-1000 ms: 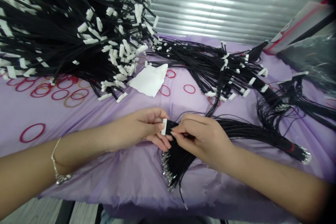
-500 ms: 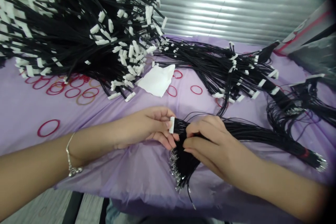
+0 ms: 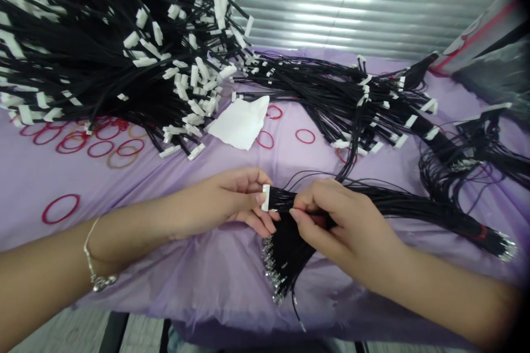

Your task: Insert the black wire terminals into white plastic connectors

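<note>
Between thumb and fingers, my left hand pinches a white connector housing, its wire side facing right. Several black wires run from the housing toward my right hand. The thumb and forefinger of that hand are closed on a thin black wire, whose metal tip shows close to the housing's lower corner. Below both hands hangs a fan of loose black wires with silver crimped terminals at their ends. A longer wire bundle stretches right, tied by a red band near its terminal ends.
A tall heap of black cables with white connectors fills the upper left. More cable bundles lie at the back right. Red rubber bands and a white scrap rest on the purple cloth. Blinds stand behind.
My right hand has risen from the loose wires toward the housing, with a wire tip now beside it. The view has shifted slightly; my left hand keeps its pinch.
</note>
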Demonstrator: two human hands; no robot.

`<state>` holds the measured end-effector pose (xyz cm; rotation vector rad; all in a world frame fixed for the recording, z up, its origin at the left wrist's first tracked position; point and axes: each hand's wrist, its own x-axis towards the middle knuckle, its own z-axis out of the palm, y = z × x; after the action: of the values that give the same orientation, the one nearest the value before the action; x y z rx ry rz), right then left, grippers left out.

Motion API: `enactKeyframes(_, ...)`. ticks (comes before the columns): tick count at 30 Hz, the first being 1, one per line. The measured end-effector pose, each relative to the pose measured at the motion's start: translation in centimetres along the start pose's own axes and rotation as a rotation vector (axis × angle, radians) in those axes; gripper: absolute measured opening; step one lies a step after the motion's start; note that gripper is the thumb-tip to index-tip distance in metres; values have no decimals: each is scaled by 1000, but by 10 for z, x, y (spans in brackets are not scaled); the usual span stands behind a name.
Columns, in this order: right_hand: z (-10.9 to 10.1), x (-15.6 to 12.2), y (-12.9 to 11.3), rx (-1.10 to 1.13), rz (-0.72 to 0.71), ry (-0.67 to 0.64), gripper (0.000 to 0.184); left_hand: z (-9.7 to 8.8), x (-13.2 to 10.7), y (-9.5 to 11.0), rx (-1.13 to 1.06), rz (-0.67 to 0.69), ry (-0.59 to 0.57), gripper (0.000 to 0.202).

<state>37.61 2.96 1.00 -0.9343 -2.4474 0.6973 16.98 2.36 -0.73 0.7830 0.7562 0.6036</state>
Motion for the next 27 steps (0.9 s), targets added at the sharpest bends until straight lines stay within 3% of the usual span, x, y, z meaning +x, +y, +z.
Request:
enactKeyframes(3,2,2,1,-27,32,26,10,-5,3,-6,-30,41,-42,12)
enactKeyframes(27,3,5,2,47,93,38,12,-2,3,-7,-70,17,8,18)
